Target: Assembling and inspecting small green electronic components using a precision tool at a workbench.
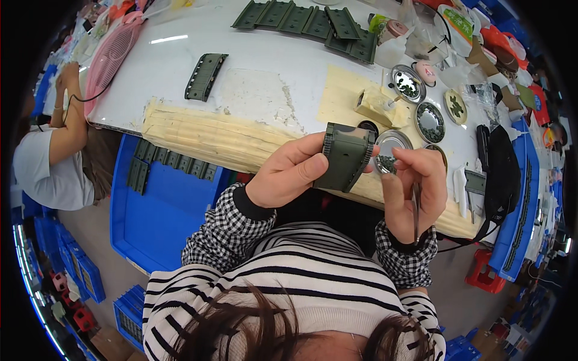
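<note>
My left hand [283, 174] grips a dark green curved plastic piece [346, 157] with ridged side edges, holding it up over the table's front edge. Its thumb presses on the near left side. To the right, my right hand [422, 180] has its fingers curled around a thin metal tool that looks like tweezers [416, 212], pointing down along the palm. Thumb and forefinger are raised close to the piece; whether anything tiny sits between them I cannot tell. Just beyond is a round metal dish [404, 139] holding small dark green bits, partly hidden by the fingers.
More dishes of small green parts, such as a metal dish [430, 122], stand at the right. Similar green pieces [295, 20] lie in a row at the back, with a single green piece [205, 77] at left. A blue bin [162, 210] sits below left; a pink fan guard [113, 60] stands near a co-worker.
</note>
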Demonstrator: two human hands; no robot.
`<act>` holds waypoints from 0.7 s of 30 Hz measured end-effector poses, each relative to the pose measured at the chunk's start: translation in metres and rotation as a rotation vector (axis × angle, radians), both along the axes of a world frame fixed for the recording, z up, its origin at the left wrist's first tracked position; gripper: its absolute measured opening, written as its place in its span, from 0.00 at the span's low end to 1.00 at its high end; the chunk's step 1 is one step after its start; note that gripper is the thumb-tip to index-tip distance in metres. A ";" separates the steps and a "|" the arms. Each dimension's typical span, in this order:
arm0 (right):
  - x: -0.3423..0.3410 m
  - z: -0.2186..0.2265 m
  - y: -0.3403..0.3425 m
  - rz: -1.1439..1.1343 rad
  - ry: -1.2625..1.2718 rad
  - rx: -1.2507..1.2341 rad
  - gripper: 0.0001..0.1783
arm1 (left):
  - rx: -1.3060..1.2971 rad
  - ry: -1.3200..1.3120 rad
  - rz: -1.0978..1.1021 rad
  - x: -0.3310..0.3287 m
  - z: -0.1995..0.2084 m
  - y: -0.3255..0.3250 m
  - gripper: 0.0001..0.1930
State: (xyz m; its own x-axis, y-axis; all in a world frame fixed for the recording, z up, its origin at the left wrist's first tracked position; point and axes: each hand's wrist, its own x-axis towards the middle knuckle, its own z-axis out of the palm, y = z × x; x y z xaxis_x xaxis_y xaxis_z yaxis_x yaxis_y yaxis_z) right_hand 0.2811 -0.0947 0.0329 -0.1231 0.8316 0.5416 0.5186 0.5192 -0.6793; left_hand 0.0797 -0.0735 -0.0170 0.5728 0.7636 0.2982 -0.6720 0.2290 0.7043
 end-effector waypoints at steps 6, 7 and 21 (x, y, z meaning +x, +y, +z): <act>0.004 -0.004 -0.004 0.034 -0.001 0.000 0.32 | -0.005 0.022 -0.074 0.017 0.006 -0.003 0.26; 0.007 -0.007 -0.004 0.045 0.035 0.000 0.32 | -0.010 0.029 -0.080 0.020 0.006 -0.004 0.25; 0.017 -0.019 -0.012 -0.003 0.117 -0.045 0.31 | -0.167 0.261 0.147 0.048 0.005 -0.010 0.33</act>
